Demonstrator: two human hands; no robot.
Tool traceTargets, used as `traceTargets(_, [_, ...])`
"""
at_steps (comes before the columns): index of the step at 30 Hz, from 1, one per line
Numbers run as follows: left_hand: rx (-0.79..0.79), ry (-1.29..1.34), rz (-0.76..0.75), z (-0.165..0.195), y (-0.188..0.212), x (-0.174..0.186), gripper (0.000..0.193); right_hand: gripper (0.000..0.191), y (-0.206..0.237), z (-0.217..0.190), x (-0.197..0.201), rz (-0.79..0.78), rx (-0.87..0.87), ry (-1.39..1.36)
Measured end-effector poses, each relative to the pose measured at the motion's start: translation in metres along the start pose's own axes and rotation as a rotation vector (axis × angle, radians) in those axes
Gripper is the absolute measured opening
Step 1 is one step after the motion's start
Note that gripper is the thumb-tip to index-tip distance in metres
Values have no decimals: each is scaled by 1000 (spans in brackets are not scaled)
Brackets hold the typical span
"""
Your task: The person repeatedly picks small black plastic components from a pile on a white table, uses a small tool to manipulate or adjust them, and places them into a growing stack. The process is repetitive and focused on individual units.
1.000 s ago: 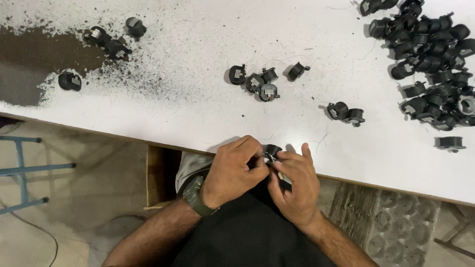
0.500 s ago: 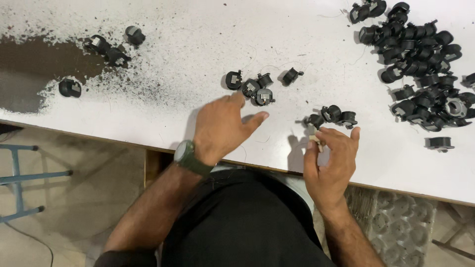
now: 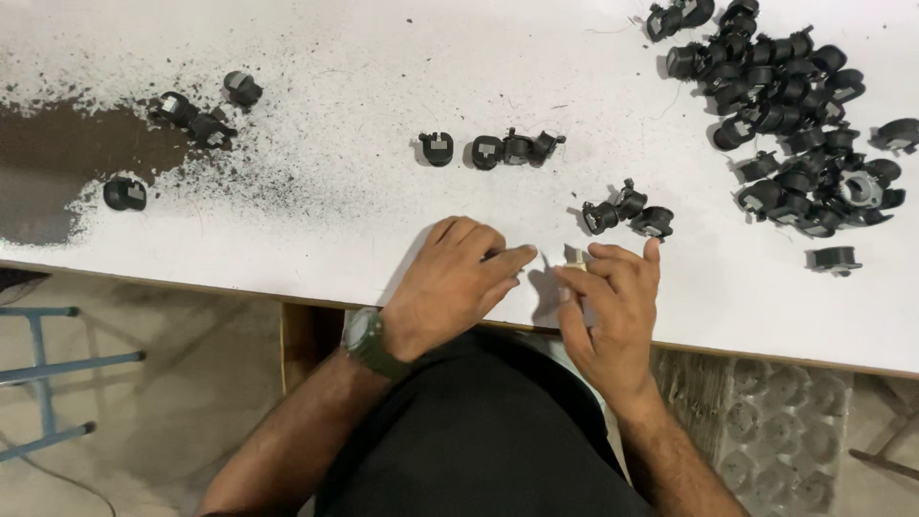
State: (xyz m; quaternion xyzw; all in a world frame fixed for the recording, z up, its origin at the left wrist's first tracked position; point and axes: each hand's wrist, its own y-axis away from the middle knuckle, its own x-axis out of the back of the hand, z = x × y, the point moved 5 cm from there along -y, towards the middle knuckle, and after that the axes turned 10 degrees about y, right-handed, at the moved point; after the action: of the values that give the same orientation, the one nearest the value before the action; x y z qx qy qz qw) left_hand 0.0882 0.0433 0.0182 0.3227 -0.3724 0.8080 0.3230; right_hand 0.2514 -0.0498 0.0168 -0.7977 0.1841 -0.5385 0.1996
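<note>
My left hand (image 3: 458,280) lies palm down at the near edge of the white table (image 3: 383,57). Its fingers are drawn together over a small black part (image 3: 493,255), of which only a sliver shows. My right hand (image 3: 613,302) is just to its right, pinching a small pale piece (image 3: 574,257) between thumb and fingertips. Three black round parts (image 3: 629,208) sit just beyond my right hand. A row of several more black round parts (image 3: 503,148) lies farther back in the middle. A green watch (image 3: 362,340) is on my left wrist.
A big heap of black parts (image 3: 799,124) fills the far right, with one stray part (image 3: 835,258) near it. A few more parts (image 3: 191,110) lie at far left by a worn dark patch (image 3: 67,163) and black specks. A blue frame (image 3: 57,369) stands on the floor at left.
Both hands were joined on a part at the table edge, then split: the left reached out to the middle row, the right toward the three parts. Now both are back near the edge.
</note>
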Motion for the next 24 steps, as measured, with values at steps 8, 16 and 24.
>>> traceTargets(8, [53,153,88,7,32,13,41,45,-8,-32,-11,-186,148,3])
traceTargets(16, [14,163,34,11,34,19,26,37,-5,-31,-20,-199,70,22])
traceTargets(24, [-35,-66,90,19,47,16,15,34,-1,-37,-23,-189,8,76])
